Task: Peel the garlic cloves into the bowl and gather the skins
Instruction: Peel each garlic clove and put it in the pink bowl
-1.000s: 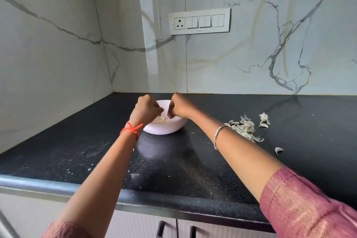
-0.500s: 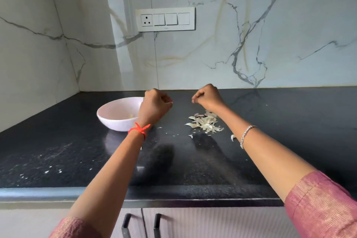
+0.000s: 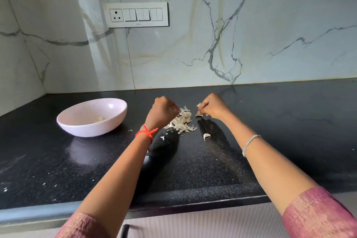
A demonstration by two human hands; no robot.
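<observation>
While right hand (image 3: 212, 107) pinches skin scraps (image 3: 198, 105) and left hand (image 3: 164, 112) curls (contents unclear) beside skin pile (image 3: 182, 120), brisk sweeping could scatter it.

Soft light, glare on the wall (image 3: 87, 15), dark shadows on the countertop (image 3: 289, 131), edges seemingly bowed.

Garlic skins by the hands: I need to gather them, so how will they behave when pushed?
The skins look thin and curled, so probably very light and apt to scatter. Stray flakes on the glossy counter suggest they slide easily.
</observation>
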